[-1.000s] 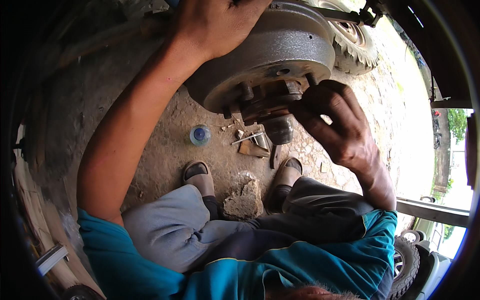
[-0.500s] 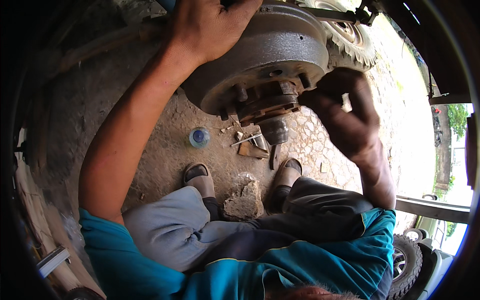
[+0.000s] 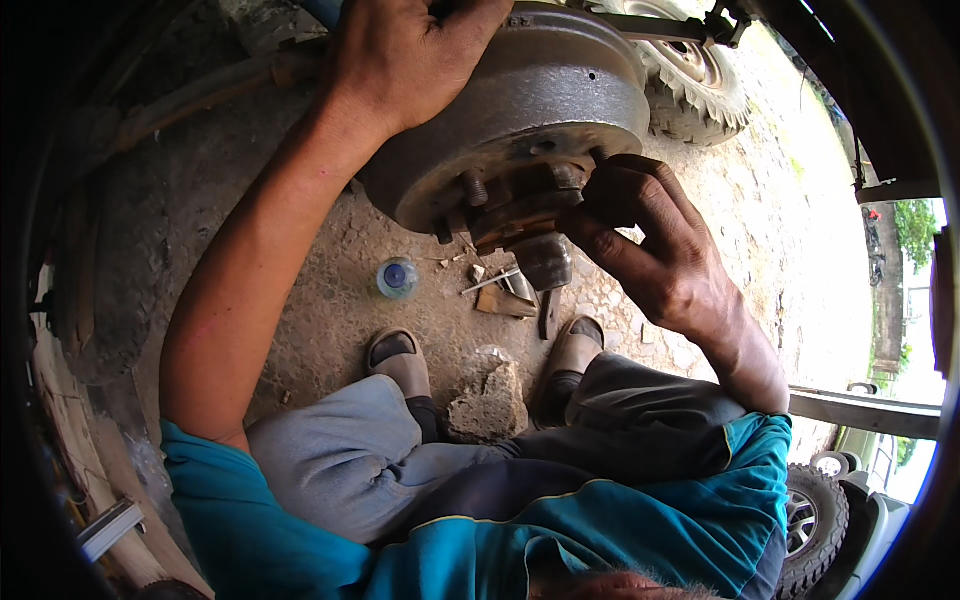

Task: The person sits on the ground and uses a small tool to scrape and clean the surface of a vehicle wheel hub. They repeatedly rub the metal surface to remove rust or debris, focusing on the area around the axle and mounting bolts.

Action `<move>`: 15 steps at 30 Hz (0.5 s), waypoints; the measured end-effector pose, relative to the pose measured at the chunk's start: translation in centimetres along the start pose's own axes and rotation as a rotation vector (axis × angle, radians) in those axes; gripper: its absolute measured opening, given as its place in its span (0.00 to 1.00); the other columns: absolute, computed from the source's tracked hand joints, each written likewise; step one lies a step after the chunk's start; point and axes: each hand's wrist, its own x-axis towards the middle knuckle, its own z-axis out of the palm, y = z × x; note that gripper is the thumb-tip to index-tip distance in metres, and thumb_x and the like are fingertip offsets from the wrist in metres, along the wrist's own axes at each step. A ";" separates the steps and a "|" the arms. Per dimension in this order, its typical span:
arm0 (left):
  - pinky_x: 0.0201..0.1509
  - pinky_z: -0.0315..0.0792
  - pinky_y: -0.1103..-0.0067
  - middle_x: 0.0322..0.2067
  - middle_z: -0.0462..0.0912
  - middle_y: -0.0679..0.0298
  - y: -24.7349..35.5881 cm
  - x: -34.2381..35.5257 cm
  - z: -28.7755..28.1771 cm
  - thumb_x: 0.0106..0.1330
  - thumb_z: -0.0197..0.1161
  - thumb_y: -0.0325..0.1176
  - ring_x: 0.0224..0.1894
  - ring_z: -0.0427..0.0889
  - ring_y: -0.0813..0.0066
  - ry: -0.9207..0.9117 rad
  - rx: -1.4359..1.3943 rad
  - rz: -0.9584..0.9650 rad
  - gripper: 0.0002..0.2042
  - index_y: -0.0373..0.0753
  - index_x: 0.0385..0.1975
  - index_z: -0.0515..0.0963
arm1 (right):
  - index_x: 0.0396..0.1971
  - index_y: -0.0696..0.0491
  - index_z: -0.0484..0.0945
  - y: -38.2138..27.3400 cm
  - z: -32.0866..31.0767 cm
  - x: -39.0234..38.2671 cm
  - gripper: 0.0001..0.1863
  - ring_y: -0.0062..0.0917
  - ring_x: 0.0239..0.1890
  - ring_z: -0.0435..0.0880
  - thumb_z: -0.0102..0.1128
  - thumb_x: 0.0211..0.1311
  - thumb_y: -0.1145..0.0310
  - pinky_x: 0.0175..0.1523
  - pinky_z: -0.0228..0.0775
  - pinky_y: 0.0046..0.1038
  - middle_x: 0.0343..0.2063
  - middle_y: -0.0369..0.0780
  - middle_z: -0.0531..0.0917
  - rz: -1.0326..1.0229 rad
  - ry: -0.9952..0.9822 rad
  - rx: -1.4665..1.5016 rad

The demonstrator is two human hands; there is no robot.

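A grey metal brake drum [image 3: 540,85] hangs upper middle, with threaded studs [image 3: 474,188] jutting from its face around a rusty hub [image 3: 521,217] and a rounded metal cap [image 3: 546,262]. My left hand [image 3: 405,60] grips the drum along its upper left, its fingertips partly hidden at the top edge. My right hand [image 3: 645,235] has its fingers curled against the right side of the hub beside a stud, thumb on the rusty rim.
Below lie a plastic bottle [image 3: 397,276], metal scraps and tools [image 3: 505,300], and a stone [image 3: 486,402] between my sandalled feet. A spare wheel [image 3: 700,80] sits behind the drum. A parked vehicle's wheel [image 3: 810,520] shows at lower right.
My right hand lifted away rightward and blurred half a second ago, then came back down and left onto the hub. The drum and my left hand have shifted slightly left.
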 end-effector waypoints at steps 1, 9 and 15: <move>0.23 0.59 0.69 0.12 0.67 0.65 0.2 0.0 0.0 0.79 0.65 0.45 0.20 0.64 0.82 0.007 -0.006 0.010 0.27 0.31 0.18 0.76 | 0.49 0.55 0.90 -0.1 0.1 -0.1 0.19 0.43 0.54 0.85 0.72 0.54 0.74 0.52 0.85 0.40 0.47 0.47 0.82 -0.008 0.004 -0.012; 0.24 0.60 0.68 0.12 0.68 0.62 -0.3 -0.2 -0.2 0.78 0.66 0.44 0.20 0.65 0.81 0.013 0.035 0.017 0.27 0.30 0.19 0.75 | 0.47 0.60 0.89 -0.2 1.6 -0.2 0.23 0.42 0.48 0.86 0.75 0.46 0.78 0.47 0.84 0.39 0.44 0.47 0.83 -0.075 0.094 0.023; 0.24 0.60 0.68 0.12 0.68 0.62 -1.1 0.1 0.1 0.78 0.66 0.43 0.20 0.64 0.82 0.004 -0.062 0.075 0.26 0.30 0.19 0.76 | 0.47 0.61 0.88 0.7 2.1 -0.5 0.21 0.46 0.50 0.85 0.72 0.49 0.76 0.49 0.85 0.42 0.45 0.49 0.82 -0.063 0.133 0.059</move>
